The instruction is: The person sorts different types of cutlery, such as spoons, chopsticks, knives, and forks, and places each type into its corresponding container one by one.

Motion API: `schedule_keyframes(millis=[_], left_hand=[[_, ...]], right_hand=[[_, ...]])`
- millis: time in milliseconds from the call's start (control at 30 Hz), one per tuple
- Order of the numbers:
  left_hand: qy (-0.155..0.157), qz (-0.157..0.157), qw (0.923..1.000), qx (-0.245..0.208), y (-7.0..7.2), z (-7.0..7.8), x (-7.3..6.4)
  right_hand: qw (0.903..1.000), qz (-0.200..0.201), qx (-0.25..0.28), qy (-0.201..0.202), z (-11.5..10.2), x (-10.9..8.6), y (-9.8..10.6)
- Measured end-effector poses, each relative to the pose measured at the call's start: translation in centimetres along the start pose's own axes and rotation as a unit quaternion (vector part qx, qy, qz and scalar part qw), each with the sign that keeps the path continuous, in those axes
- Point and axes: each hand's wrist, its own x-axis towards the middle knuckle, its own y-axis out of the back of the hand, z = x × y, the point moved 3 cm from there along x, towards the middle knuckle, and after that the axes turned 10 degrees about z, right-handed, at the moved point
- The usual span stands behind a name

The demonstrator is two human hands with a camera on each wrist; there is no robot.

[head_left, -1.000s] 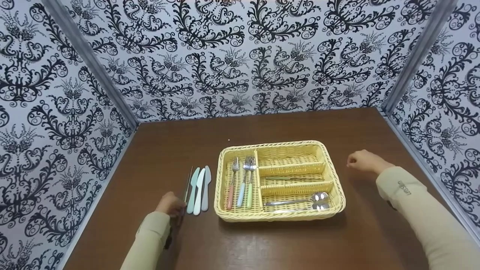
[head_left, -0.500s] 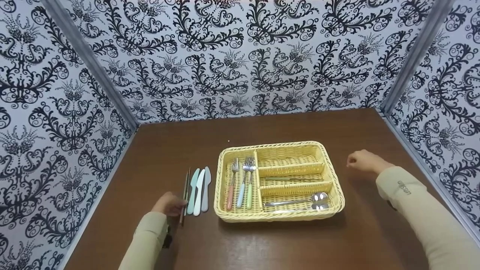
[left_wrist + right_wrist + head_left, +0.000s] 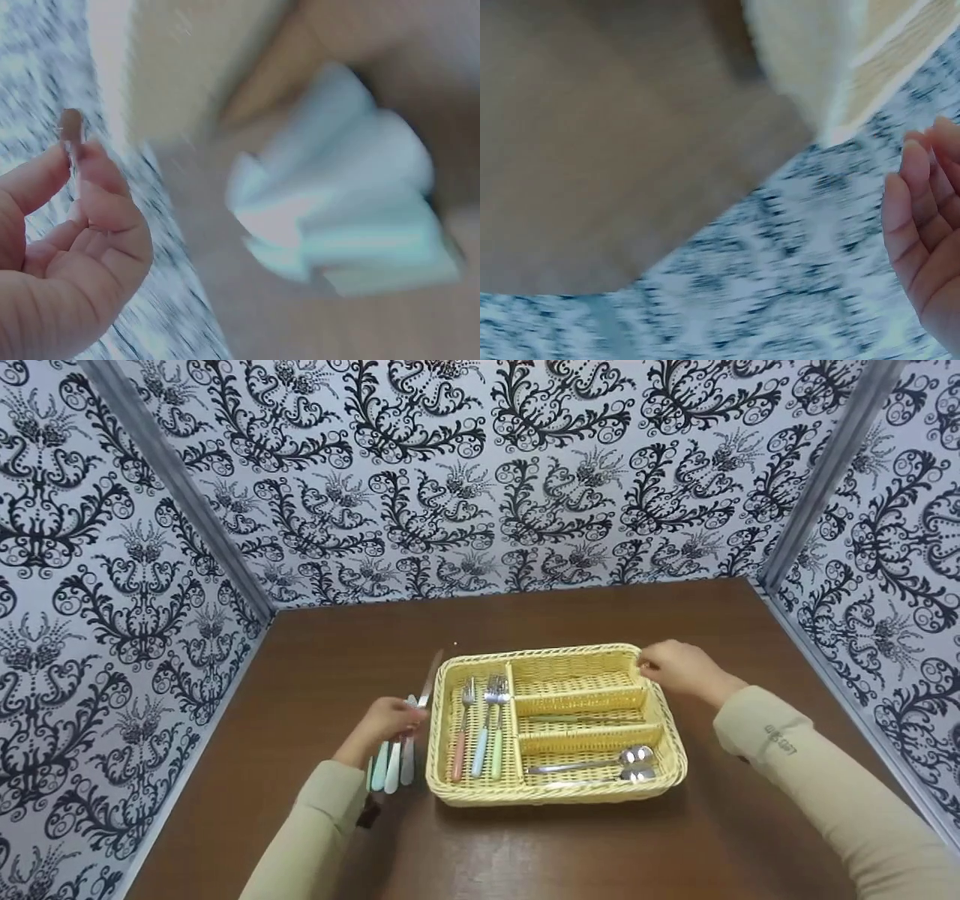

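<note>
My left hand pinches a thin, brown-ended chopstick, blurred and slanting up to the right, just left of the yellow wicker basket. In the left wrist view the thumb and fingertips hold its brown end. Partly hidden under that hand, a white-handled knife, a teal knife and a grey-blue knife lie on the table, with a slim green-ended stick beside them. My right hand, fingers loosely curled around nothing visible, is at the basket's back right corner; contact with the rim cannot be told.
The basket's left compartment holds a pink fork, a blue fork and a green fork. Two spoons lie in the front right compartment; a thin green stick lies in the middle one. Patterned walls enclose the brown table.
My left hand has lifted the chopstick from beside the knives and carried it right, over them, towards the basket. My right hand has moved left to the basket's back right corner.
</note>
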Motion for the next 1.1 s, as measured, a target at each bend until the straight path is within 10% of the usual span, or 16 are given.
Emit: schedule_keyframes(millis=[133,267,600,1100], left_hand=[[-0.018,-0.079,0.9964,-0.023,-3.4,3.2,-1.7],[-0.033,-0.154,0.9874,-0.019,-6.3,5.7,-3.6],[-0.041,-0.209,0.9766,-0.030,-9.8,8.9,-7.0],[-0.039,-0.219,0.9739,-0.044,-10.1,8.9,-7.2]], right_hand=[[0.9885,0.097,-0.012,0.116,-4.2,0.9,0.1],[0.9522,0.191,-0.013,0.238,-8.5,1.2,0.3],[0.8898,0.232,-0.029,0.392,-15.0,0.4,0.9],[0.8861,0.205,-0.072,0.409,-14.9,-0.1,0.1]])
